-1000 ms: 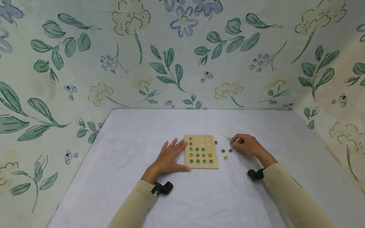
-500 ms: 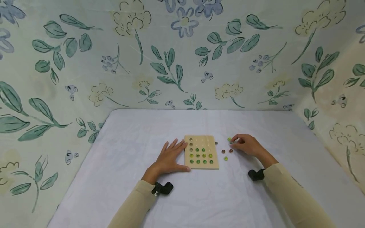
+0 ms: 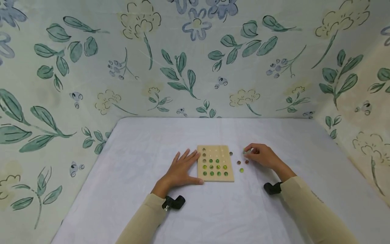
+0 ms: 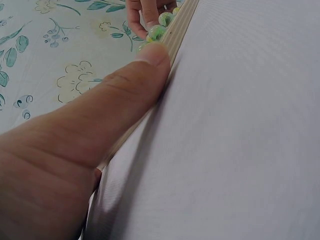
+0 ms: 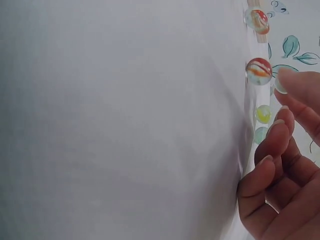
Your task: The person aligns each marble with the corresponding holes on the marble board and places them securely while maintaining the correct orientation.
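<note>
A pale wooden board point(image 3: 215, 177) lies on the white cloth, with several green, yellow-green and brownish marbles in its hollows. My left hand point(image 3: 179, 169) is spread flat at its left side, fingertips on the left edge. In the left wrist view, the left thumb point(image 4: 125, 90) presses along the board's front edge point(image 4: 177, 37). To the right of the board, my right hand point(image 3: 263, 156) pinches a pale green marble point(image 5: 280, 88) between thumb and index finger. The other right fingers curl loosely. Close by lie a red-and-orange marble point(image 5: 259, 71) and a yellow marble point(image 5: 263, 114).
Loose on the cloth between board and right hand are a dark marble point(image 3: 231, 154), a reddish marble point(image 3: 239, 162) and a yellow-green marble point(image 3: 241, 170). A flower-patterned cloth wall point(image 3: 189, 67) rises behind the table. Black wrist cameras sit on both forearms.
My right hand has shifted slightly left, its fingertips now overlapping the far yellow-green marble in the head view. My left hand and the board have stayed put.
</note>
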Tool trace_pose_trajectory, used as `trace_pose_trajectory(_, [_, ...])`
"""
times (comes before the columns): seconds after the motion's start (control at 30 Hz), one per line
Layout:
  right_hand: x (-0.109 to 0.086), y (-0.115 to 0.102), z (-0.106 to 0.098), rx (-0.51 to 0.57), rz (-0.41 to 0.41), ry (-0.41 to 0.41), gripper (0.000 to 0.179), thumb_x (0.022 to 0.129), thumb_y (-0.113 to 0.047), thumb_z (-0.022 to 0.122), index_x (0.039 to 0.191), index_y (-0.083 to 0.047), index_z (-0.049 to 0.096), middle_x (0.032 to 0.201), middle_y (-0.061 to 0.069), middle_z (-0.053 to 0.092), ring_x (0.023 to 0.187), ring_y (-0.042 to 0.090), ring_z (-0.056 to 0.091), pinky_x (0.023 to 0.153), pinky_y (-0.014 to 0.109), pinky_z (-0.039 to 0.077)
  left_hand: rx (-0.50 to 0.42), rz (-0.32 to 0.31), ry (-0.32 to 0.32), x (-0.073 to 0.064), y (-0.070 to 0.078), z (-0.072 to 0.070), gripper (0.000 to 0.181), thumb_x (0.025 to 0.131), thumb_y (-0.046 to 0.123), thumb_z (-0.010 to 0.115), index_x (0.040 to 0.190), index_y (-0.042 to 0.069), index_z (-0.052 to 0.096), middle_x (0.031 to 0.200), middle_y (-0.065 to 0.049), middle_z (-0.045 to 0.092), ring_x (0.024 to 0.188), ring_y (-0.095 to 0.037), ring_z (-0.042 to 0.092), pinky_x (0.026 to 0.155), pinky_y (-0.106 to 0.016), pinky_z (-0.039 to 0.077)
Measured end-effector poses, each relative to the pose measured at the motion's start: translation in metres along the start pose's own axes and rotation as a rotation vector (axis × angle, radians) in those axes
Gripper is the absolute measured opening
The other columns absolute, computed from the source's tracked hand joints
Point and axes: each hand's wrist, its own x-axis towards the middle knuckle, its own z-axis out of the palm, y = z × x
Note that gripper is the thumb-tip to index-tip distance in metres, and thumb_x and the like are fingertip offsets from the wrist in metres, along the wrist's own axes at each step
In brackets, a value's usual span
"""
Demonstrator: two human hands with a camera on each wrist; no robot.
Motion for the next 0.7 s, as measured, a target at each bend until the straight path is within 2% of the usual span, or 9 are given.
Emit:
trace_pose_trajectory(0.27, [-0.004,-0.006,0.005,0.035,0.013,-0.012,0.019,0.090,-0.023,0.069,0.107,-0.013,0.067,0.075,0.003,0.064,0.071,0.021,0.051,0.061,0.031,0.043,-0.023,-0.002,0.012,-0.002,0.001,0.004,0.110,0.069,0.075,0.067,0.155,0.021,0.024,0.159,0.002,0.020,0.148,-0.023,0.006,0.117,-0.051,-0.002])
trace_pose_trajectory(0.53, [-0.010,-0.011,0.013,0.078,-0.033,-0.044,0.018,0.090,-0.021,0.069,0.106,-0.012,0.067,0.072,0.005,0.062,0.067,0.021,0.055,0.060,0.031,0.047,-0.026,-0.005,-0.008,-0.007,0.002,0.009,0.110,0.069,0.077,0.065,0.155,0.021,0.024,0.160,0.002,0.019,0.148,-0.023,0.006,0.117,-0.051,-0.003])
trace_pose_trajectory(0.7, [-0.006,-0.018,0.012,0.063,-0.064,-0.014,0.016,0.090,-0.020,0.068,0.105,-0.014,0.067,0.072,0.006,0.061,0.066,0.022,0.056,0.059,0.031,0.047,-0.010,0.007,0.024,-0.003,0.000,0.005,0.110,0.069,0.078,0.064,0.155,0.022,0.024,0.160,0.002,0.020,0.148,-0.023,0.006,0.117,-0.051,-0.003])
